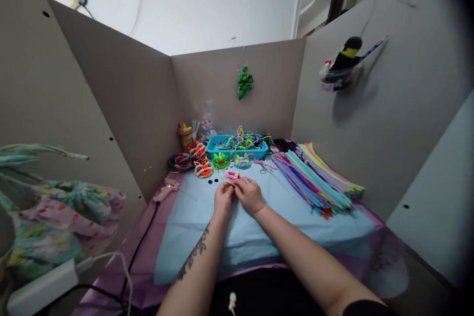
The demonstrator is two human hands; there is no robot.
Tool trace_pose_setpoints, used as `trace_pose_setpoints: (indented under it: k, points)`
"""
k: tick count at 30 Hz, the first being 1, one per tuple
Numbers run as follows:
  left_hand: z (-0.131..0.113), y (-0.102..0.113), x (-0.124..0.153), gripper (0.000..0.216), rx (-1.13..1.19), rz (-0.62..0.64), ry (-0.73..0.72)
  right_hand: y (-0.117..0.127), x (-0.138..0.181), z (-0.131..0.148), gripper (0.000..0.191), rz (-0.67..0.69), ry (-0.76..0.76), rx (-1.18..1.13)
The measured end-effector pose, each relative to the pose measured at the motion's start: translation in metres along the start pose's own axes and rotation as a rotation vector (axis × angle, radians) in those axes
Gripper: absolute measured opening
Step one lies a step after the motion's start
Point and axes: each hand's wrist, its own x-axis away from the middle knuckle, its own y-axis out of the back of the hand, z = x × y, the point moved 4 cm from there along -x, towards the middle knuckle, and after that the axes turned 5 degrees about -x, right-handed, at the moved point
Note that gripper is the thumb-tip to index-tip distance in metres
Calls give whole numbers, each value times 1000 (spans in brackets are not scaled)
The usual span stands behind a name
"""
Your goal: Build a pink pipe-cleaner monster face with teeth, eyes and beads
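Note:
My left hand [224,196] and my right hand [250,193] meet over the blue cloth, fingers pinched together. Between their fingertips is a small pink and white pipe-cleaner piece [231,176], with a yellowish strand near the fingers; its lower part is hidden by them. Just beyond it stand a green fuzzy pipe-cleaner figure [221,160] and a pale blue and yellow one [242,161]. An orange and white figure [203,169] lies to the left. Two small dark discs, one of them a black disc [210,182], rest left of my hands.
A blue tray [212,144] of tangled pipe cleaners sits at the back. Bundled pipe cleaners [314,177] lie right, near scissors [265,169]. A pink glue gun [168,189] with a black cord rests left. Grey panels [237,94] enclose the table on three sides.

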Motion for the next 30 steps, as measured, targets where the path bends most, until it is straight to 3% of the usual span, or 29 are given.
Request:
trace_pose_setpoints:
  k: [30]
  points:
    - [1, 1, -1, 38, -2, 25, 2, 1, -2, 1, 20, 19, 20, -108]
